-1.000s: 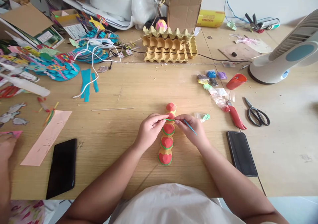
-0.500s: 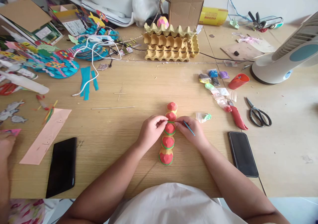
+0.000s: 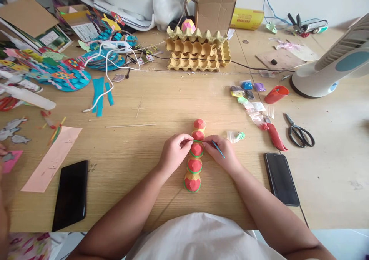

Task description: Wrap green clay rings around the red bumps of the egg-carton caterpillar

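A row of egg-carton cups (image 3: 195, 166) with red clay tops and green rims lies lengthwise on the wooden table (image 3: 161, 98). My left hand (image 3: 175, 151) is pinched on the left end of a thin green clay strip (image 3: 197, 141) that runs across the row between two cups. My right hand (image 3: 221, 151) pinches the strip's right end, with a thin blue stick (image 3: 218, 149) tucked in its fingers. A small bag of green clay (image 3: 236, 136) lies just right of my right hand.
A black phone (image 3: 281, 178) lies at the right, another (image 3: 70, 194) at the left. Scissors (image 3: 299, 131), a red knife (image 3: 273, 134), clay bags (image 3: 248, 95), a red cup (image 3: 275, 94) and a fan (image 3: 334, 62) stand right. Egg trays (image 3: 198, 52) are behind. Another person's arm (image 3: 3, 198) is at the left edge.
My two hands have barely shifted while pressing the green strip onto the row. The other person's hand at the left edge has drawn back from the pink paper.
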Demonstrator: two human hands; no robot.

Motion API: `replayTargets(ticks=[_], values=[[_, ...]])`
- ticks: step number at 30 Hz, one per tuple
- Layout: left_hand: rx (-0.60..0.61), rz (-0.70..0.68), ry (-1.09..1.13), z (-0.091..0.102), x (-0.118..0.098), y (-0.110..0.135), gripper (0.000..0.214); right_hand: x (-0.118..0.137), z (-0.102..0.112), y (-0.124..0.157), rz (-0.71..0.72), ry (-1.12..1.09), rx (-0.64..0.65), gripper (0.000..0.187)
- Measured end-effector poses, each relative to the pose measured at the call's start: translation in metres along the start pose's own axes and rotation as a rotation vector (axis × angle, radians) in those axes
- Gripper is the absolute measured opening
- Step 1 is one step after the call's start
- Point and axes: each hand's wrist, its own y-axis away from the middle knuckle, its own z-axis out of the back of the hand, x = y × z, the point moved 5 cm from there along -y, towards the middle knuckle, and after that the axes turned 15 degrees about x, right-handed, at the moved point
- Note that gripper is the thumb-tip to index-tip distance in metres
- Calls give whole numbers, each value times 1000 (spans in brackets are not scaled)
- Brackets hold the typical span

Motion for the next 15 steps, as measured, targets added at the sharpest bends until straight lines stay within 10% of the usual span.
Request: replayTargets(ticks=[15], values=[[-23, 21, 36, -2, 3, -2, 9, -1, 1, 0, 15, 52, -20, 14]])
